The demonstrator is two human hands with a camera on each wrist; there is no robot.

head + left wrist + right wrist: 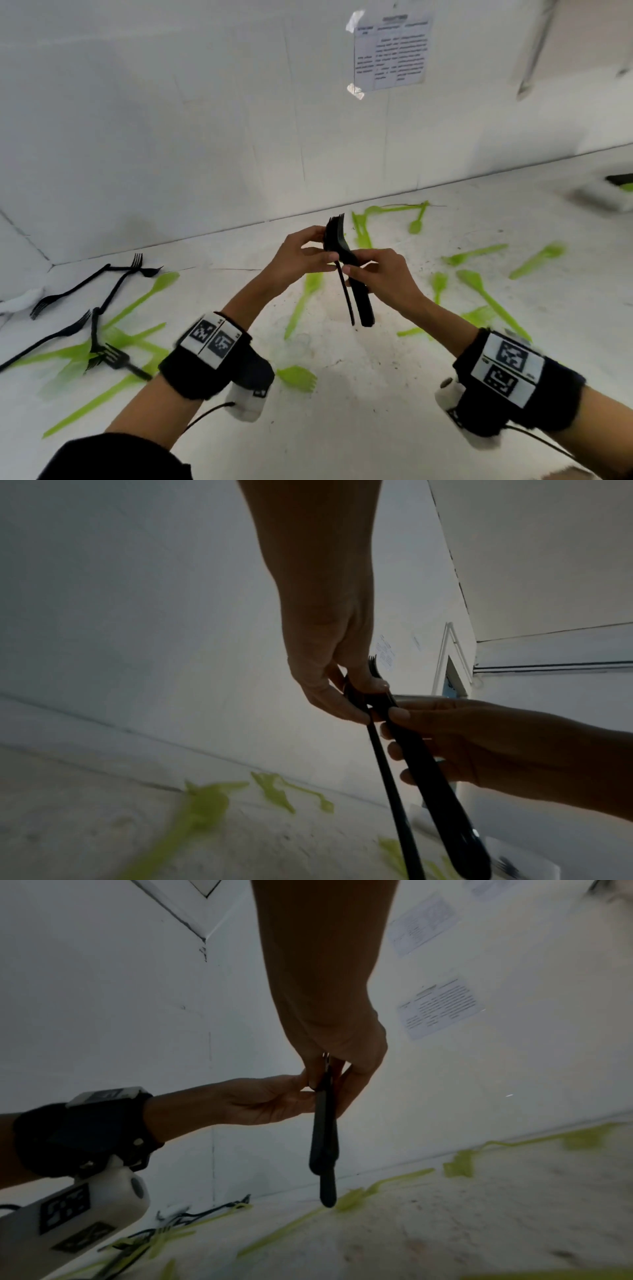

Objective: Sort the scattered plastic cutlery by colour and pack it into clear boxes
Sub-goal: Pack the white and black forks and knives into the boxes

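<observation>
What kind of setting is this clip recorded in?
Probably a staged recording booth rather than a kitchen: plain white panel walls around a white work surface, printed sheets taped to the wall, and green cutlery and black forks scattered deliberately.

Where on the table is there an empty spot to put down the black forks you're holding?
The biggest bare patch of the table is the near middle, between the two wrists, bordered by the single green fork on its left side. The far left is crowded with tangled black forks over green cutlery, and the right has scattered green pieces.
</observation>
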